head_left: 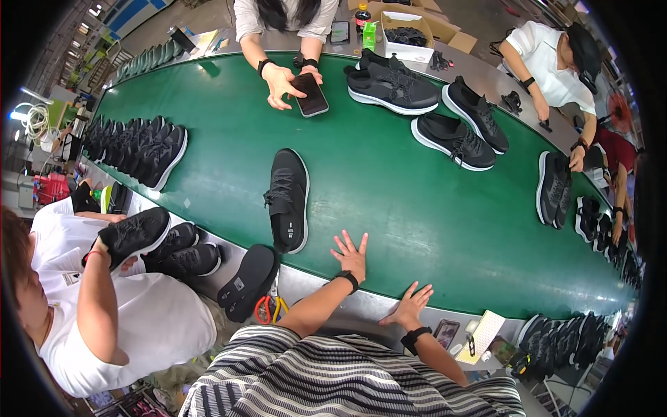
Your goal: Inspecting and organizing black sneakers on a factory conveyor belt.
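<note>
Here, left hand [353, 263], right hand [408, 309] splayed, empty; one black shoe [288, 198] near left hand; perhaps two insoles [249, 278].

shoe [286, 198] on belt [417, 222] | left hand [353, 259] right of shoe

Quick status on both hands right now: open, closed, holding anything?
Left hand: open, empty, fingers spread over the green surface, near the single black shoe.
Right hand: open, empty, at the surface's near edge.
</note>
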Motion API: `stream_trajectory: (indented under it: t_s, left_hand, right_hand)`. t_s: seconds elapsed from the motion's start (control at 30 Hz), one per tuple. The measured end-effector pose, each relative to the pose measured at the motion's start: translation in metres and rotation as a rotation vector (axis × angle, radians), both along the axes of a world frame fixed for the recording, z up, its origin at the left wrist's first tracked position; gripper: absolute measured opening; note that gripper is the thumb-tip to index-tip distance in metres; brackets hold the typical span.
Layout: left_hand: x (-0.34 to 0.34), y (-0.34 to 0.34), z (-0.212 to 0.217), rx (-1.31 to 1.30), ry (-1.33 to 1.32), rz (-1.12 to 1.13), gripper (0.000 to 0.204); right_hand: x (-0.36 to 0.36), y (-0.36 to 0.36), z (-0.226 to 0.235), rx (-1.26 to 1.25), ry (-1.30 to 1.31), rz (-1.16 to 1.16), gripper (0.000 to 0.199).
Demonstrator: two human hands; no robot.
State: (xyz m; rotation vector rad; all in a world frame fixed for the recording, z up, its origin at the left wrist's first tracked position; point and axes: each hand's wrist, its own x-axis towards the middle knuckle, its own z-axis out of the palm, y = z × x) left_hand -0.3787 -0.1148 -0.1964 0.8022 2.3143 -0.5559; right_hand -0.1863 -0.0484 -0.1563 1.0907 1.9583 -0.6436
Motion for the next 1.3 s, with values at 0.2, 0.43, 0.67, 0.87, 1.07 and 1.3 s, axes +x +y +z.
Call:
stream_trajectory:
  t_s: [0.2,0.43,0.67,0.87,1.07,1.3]
  left_hand:
    - [0.011,0.015,0.008,0.004,0.046,-0.024,0.144]
    - [0.013,0.013,0.025,0.364,-0.197,0.018,0.102]
    - [0.009,-0.043,0.013,0.887,-0.451,-0.088,0.057]
    - [-0.005,-0.042,-0.006,1.032,-0.338,-0.314,0.055]
    - [-0.004,-0.050,-0.017,1.038,-0.317,-0.372,0.057]
    - [-0.005,-0.049,-0.017,1.087,-0.342,-0.343,0.057]
  right_hand:
    - [0.013,0.008,-0.010,0.023,-0.023,-0.011,0.172]
    - [0.054,0.030,-0.019,0.207,0.334,0.009,0.154]
    - [0.049,0.056,0.014,0.212,0.698,0.397,0.080]
    - [-0.002,0.087,-0.008,0.371,0.679,0.495,0.062]
    - [-0.002,0.086,-0.017,0.301,0.731,0.364,0.057]
    - [-0.005,0.082,-0.021,0.412,0.805,0.312,0.050]
